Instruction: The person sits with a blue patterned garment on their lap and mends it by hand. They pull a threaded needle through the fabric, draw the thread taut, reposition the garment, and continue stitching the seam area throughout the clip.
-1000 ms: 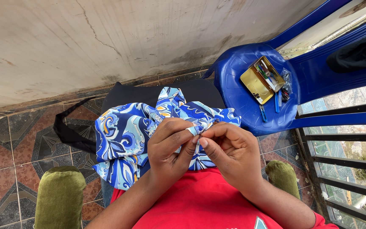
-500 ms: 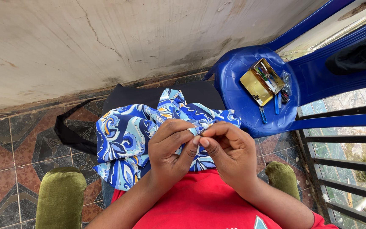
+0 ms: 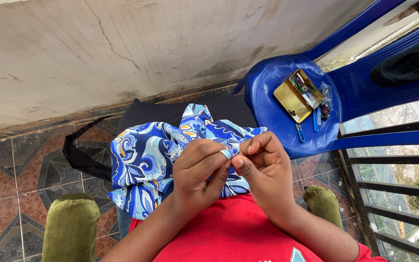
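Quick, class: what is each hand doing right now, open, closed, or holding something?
Left hand: closed, pinching a fold of the blue patterned fabric.
Right hand: closed, pinching the same fold from the other side.

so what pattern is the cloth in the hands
Blue, white and orange swirls on the cloth, seen in the head view.

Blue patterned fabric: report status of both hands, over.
Left hand and right hand both pinching one small fold of the blue patterned fabric. Rest of it draped over the lap. Nothing in the way; blue plastic chair stands apart.
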